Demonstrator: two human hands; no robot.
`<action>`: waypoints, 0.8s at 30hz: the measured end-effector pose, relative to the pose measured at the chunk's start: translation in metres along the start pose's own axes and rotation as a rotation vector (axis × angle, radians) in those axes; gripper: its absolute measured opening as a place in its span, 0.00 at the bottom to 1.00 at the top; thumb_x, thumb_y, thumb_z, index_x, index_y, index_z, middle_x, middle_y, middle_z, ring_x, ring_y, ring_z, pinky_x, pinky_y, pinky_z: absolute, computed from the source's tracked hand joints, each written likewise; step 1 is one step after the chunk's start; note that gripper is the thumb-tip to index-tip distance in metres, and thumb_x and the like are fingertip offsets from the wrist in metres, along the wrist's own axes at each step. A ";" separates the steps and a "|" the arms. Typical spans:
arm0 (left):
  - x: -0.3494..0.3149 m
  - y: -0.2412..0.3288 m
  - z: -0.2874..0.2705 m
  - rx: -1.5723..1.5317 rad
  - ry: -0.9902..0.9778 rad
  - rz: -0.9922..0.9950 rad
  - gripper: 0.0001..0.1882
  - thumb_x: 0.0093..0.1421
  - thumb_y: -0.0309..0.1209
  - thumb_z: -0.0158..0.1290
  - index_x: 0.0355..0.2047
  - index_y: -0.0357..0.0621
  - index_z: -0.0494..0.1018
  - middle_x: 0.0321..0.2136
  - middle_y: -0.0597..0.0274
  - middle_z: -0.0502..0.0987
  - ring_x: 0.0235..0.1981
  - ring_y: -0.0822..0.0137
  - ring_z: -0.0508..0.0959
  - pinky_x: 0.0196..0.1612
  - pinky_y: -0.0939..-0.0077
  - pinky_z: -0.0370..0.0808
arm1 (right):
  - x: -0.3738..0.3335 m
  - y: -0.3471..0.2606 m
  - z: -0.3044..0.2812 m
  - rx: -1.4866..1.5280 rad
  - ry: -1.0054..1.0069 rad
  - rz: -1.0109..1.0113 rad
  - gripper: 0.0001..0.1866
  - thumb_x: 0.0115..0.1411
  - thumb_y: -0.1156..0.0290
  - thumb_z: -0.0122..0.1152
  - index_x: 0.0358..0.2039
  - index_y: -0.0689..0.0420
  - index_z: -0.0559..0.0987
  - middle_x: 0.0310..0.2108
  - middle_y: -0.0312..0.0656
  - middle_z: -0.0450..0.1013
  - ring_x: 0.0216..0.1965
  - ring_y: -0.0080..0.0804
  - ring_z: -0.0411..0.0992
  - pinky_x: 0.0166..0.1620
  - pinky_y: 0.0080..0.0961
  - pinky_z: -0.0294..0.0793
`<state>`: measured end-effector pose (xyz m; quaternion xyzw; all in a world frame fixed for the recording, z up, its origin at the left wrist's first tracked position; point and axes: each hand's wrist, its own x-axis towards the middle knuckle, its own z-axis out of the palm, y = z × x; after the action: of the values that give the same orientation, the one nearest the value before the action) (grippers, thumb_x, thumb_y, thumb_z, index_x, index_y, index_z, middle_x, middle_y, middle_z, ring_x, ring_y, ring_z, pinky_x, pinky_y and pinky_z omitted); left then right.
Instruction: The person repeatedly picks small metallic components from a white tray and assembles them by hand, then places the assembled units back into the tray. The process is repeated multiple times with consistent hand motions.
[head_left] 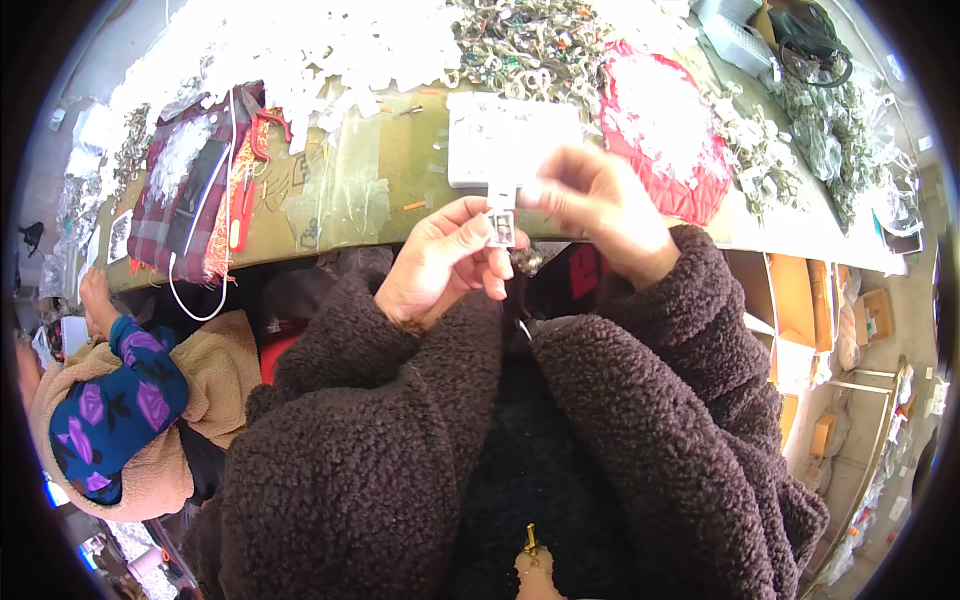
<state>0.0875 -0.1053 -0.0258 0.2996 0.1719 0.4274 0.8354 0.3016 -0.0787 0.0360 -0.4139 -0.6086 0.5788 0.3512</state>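
Observation:
Between the thumb and fingers of my left hand (440, 255) is a small clear plastic case (502, 230), held upright just beyond the table's near edge. A dark shape shows inside it, too small to name. My right hand (610, 210) is beside the case's upper end, its fingers curled and a little blurred. Whatever its fingertips pinch is hidden or washed out by the light. Right behind the hands, a white tray (470, 155) lies on the table, its contents overexposed.
Heaps of small clear and metallic pieces (530, 45) cover the table's far side. More lie on a red cloth (705, 195). At left, a plaid cloth (150, 225) bears a phone (200, 190), a white cable and red-handled pliers (262, 135). A co-worker's patterned sleeve (140, 380) is near left.

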 end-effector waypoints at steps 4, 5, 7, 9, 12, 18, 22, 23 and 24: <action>0.003 0.004 -0.009 -0.058 0.036 -0.027 0.16 0.67 0.32 0.47 0.50 0.35 0.68 0.38 0.49 0.78 0.25 0.69 0.79 0.29 0.75 0.80 | 0.048 0.010 -0.017 -0.824 0.431 -0.497 0.05 0.59 0.75 0.59 0.34 0.64 0.77 0.27 0.37 0.71 0.28 0.29 0.71 0.34 0.24 0.71; 0.004 0.004 -0.010 -0.067 0.040 -0.036 0.16 0.67 0.33 0.47 0.50 0.35 0.68 0.38 0.49 0.78 0.25 0.69 0.79 0.29 0.75 0.80 | 0.051 0.016 -0.020 -0.888 0.418 -0.534 0.05 0.58 0.74 0.59 0.33 0.62 0.78 0.28 0.40 0.71 0.29 0.34 0.71 0.35 0.27 0.71; 0.005 0.004 -0.012 -0.076 0.030 -0.036 0.16 0.67 0.33 0.47 0.50 0.35 0.68 0.38 0.49 0.78 0.25 0.68 0.79 0.29 0.75 0.80 | 0.056 0.026 -0.025 -1.012 0.408 -0.443 0.04 0.56 0.72 0.60 0.32 0.57 0.79 0.30 0.46 0.71 0.32 0.44 0.73 0.36 0.35 0.72; 0.005 0.004 -0.012 -0.088 0.036 -0.028 0.16 0.67 0.33 0.47 0.50 0.35 0.68 0.39 0.49 0.78 0.26 0.68 0.79 0.29 0.75 0.80 | 0.057 0.033 -0.026 -1.040 0.395 -0.469 0.05 0.56 0.71 0.60 0.31 0.58 0.78 0.30 0.46 0.71 0.32 0.44 0.73 0.37 0.36 0.72; 0.004 0.002 -0.010 -0.104 0.065 -0.032 0.16 0.67 0.33 0.47 0.50 0.35 0.68 0.40 0.50 0.78 0.26 0.69 0.79 0.29 0.76 0.80 | 0.052 0.031 -0.024 -1.044 0.374 -0.476 0.05 0.55 0.72 0.61 0.30 0.59 0.78 0.30 0.46 0.71 0.32 0.44 0.73 0.37 0.36 0.72; 0.004 0.002 -0.007 -0.083 0.042 -0.050 0.15 0.67 0.31 0.47 0.49 0.36 0.68 0.39 0.52 0.77 0.26 0.71 0.79 0.29 0.77 0.81 | 0.016 0.007 -0.004 -0.684 0.226 -0.449 0.05 0.54 0.75 0.63 0.31 0.60 0.77 0.28 0.42 0.71 0.28 0.33 0.69 0.33 0.25 0.70; 0.003 0.000 -0.002 -0.065 0.035 -0.071 0.14 0.66 0.31 0.48 0.48 0.36 0.69 0.37 0.55 0.77 0.25 0.71 0.78 0.28 0.77 0.80 | -0.003 0.006 0.019 -0.608 0.131 -0.520 0.05 0.54 0.80 0.62 0.32 0.62 0.76 0.28 0.41 0.70 0.27 0.28 0.70 0.33 0.21 0.70; 0.002 -0.001 0.000 -0.060 0.029 -0.070 0.13 0.66 0.31 0.48 0.48 0.36 0.69 0.36 0.55 0.77 0.25 0.71 0.78 0.28 0.77 0.80 | -0.005 0.006 0.021 -0.641 0.118 -0.539 0.05 0.54 0.81 0.62 0.32 0.62 0.76 0.28 0.41 0.69 0.27 0.29 0.70 0.32 0.22 0.70; 0.001 -0.002 0.002 -0.053 0.039 -0.083 0.13 0.66 0.31 0.48 0.48 0.36 0.69 0.35 0.55 0.77 0.25 0.71 0.78 0.28 0.77 0.80 | -0.007 0.006 0.022 -0.613 0.101 -0.540 0.05 0.54 0.81 0.62 0.32 0.62 0.76 0.28 0.40 0.69 0.27 0.28 0.70 0.32 0.22 0.70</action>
<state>0.0906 -0.1056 -0.0252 0.2615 0.1893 0.4024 0.8566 0.2852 -0.0937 0.0289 -0.3525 -0.8216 0.2368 0.3803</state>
